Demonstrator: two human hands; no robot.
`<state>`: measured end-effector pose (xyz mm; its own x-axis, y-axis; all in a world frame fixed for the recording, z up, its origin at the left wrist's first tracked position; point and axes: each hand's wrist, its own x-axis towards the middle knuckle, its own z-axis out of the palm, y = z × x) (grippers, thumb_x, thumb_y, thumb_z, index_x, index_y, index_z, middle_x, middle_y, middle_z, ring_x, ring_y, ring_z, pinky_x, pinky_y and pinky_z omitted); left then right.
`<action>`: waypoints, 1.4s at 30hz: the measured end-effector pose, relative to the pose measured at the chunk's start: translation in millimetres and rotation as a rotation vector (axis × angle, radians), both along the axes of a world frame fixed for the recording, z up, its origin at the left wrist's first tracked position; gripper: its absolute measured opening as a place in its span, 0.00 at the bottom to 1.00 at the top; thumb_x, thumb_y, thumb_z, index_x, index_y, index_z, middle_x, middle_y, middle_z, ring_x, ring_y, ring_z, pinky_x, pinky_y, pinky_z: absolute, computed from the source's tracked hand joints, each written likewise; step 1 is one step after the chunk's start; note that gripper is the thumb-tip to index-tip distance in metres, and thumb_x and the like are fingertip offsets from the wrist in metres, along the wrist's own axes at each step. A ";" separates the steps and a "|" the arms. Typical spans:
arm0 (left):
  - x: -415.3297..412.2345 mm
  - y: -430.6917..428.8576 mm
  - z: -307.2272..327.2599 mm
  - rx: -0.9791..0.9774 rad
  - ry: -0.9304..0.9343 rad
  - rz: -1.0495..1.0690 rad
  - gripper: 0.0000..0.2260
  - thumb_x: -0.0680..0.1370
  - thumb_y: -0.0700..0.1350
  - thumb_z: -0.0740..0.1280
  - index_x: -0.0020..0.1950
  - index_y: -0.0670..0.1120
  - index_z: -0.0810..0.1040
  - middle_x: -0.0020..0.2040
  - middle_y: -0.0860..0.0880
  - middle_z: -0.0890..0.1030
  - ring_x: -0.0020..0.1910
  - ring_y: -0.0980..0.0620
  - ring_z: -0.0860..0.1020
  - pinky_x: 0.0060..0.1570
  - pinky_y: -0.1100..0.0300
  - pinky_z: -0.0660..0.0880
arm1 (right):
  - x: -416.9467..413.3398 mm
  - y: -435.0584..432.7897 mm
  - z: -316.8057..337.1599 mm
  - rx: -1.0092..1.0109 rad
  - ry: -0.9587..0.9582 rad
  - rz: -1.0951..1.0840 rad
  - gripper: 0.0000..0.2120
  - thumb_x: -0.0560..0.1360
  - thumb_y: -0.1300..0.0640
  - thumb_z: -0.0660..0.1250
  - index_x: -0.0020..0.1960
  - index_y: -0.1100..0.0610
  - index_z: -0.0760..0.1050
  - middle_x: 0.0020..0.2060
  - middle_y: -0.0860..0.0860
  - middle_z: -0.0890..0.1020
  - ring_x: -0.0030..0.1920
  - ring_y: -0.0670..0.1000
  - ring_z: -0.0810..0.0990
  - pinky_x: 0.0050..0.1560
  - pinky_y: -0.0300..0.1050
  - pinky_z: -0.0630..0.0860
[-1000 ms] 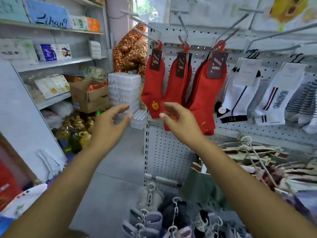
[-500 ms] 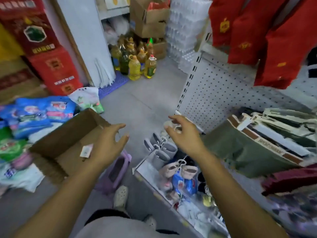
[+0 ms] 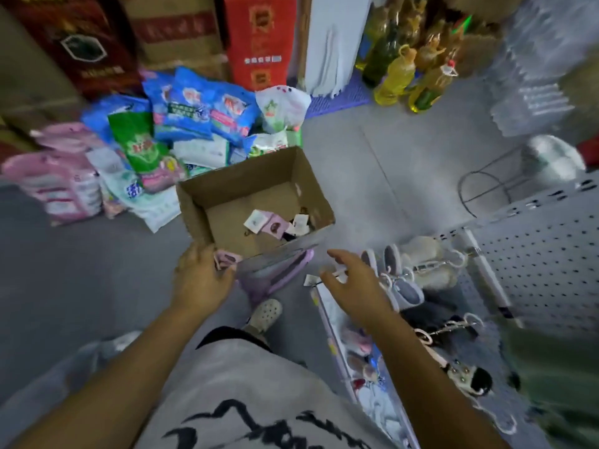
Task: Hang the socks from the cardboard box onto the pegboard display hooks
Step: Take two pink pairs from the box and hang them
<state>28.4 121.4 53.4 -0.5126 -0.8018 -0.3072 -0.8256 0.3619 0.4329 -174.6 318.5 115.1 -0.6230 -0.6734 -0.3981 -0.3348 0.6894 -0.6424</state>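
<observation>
An open cardboard box [image 3: 246, 179] sits on a purple plastic stool [image 3: 278, 273] on the floor below me. A few tagged socks [image 3: 275, 223], pink and dark, lie on its bottom at the near right. My left hand [image 3: 201, 280] is at the box's near left corner, its fingers curled round a pink tagged sock [image 3: 226, 259]. My right hand [image 3: 353, 286] hovers apart from the box's near right corner, fingers spread and holding nothing. The white pegboard [image 3: 551, 254] stands at the right; its hooks are out of view.
Bags of detergent [image 3: 194, 115] are piled on the floor behind the box. Oil bottles [image 3: 405, 76] and red cartons [image 3: 259, 40] stand further back. Slippers and socks fill the low shelf [image 3: 418, 277] under my right hand. A wire stand [image 3: 486, 186] stands right.
My view dropped from the hung red socks to the box on the floor. Both hands came down to the box's near edge, and my left hand closed on a pink sock.
</observation>
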 end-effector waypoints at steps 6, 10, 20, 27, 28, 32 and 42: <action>-12.2 -58.5 -49.3 0.189 -0.088 0.270 0.36 0.77 0.57 0.71 0.74 0.33 0.65 0.73 0.31 0.68 0.70 0.31 0.69 0.68 0.38 0.69 | -35.5 -91.0 -38.2 0.083 -0.061 0.006 0.19 0.78 0.51 0.70 0.68 0.53 0.76 0.63 0.52 0.81 0.60 0.50 0.78 0.58 0.41 0.72; -24.7 -78.4 -77.8 0.349 0.042 0.469 0.36 0.77 0.55 0.72 0.76 0.37 0.62 0.72 0.35 0.71 0.69 0.35 0.72 0.67 0.40 0.72 | -65.3 -145.6 -80.1 0.193 -0.096 0.144 0.19 0.80 0.50 0.68 0.69 0.54 0.74 0.62 0.52 0.82 0.56 0.50 0.80 0.52 0.38 0.71; -33.4 -61.8 -128.4 0.182 0.161 0.681 0.24 0.85 0.55 0.54 0.78 0.46 0.59 0.68 0.41 0.77 0.61 0.38 0.79 0.59 0.42 0.77 | -88.2 -259.2 -232.5 0.414 -0.251 0.526 0.27 0.79 0.57 0.68 0.76 0.53 0.66 0.69 0.55 0.75 0.65 0.51 0.75 0.63 0.41 0.71; -35.3 -55.3 -149.1 -0.023 0.148 0.783 0.20 0.86 0.54 0.49 0.74 0.49 0.68 0.50 0.49 0.82 0.41 0.51 0.77 0.42 0.58 0.72 | -77.0 -294.7 -317.4 0.476 -0.183 0.510 0.32 0.79 0.61 0.69 0.78 0.57 0.58 0.73 0.60 0.69 0.72 0.59 0.69 0.70 0.53 0.67; -35.2 -55.2 -150.3 -0.029 0.143 0.795 0.20 0.86 0.54 0.49 0.74 0.50 0.68 0.48 0.52 0.80 0.40 0.54 0.75 0.42 0.59 0.70 | -75.8 -293.6 -324.3 0.485 -0.193 0.529 0.30 0.79 0.63 0.68 0.77 0.60 0.60 0.72 0.61 0.70 0.71 0.59 0.71 0.68 0.50 0.68; -36.8 -56.2 -152.6 -0.034 0.132 0.811 0.20 0.86 0.54 0.49 0.74 0.49 0.68 0.50 0.52 0.80 0.41 0.52 0.77 0.43 0.58 0.72 | -73.0 -289.3 -329.2 0.453 -0.350 0.570 0.20 0.80 0.60 0.68 0.70 0.62 0.72 0.66 0.59 0.78 0.65 0.57 0.77 0.57 0.41 0.73; -36.5 -59.6 -150.6 -0.046 0.101 0.800 0.19 0.86 0.52 0.49 0.73 0.47 0.68 0.45 0.48 0.81 0.38 0.49 0.77 0.40 0.59 0.68 | -6.0 -276.3 -332.9 0.464 -0.659 0.840 0.14 0.78 0.54 0.71 0.61 0.58 0.77 0.49 0.46 0.80 0.45 0.41 0.79 0.40 0.28 0.73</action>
